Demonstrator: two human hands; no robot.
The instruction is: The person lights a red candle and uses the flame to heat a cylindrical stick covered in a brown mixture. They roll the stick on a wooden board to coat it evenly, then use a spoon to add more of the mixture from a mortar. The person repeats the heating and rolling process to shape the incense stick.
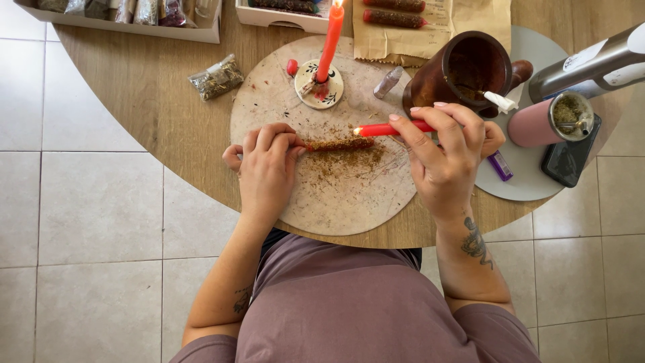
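Candle lengthwise left-right, flat.

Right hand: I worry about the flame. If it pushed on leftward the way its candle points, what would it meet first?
Probably the herb-coated candle in the left hand; the lit candle in the right hand nearly reaches it.

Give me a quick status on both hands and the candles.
Left hand pinches herb-coated red candle over round stone board. Right hand grips lit plain red candle, flame at the coated one's tip. Loose herb crumbs beneath; nothing blocking.
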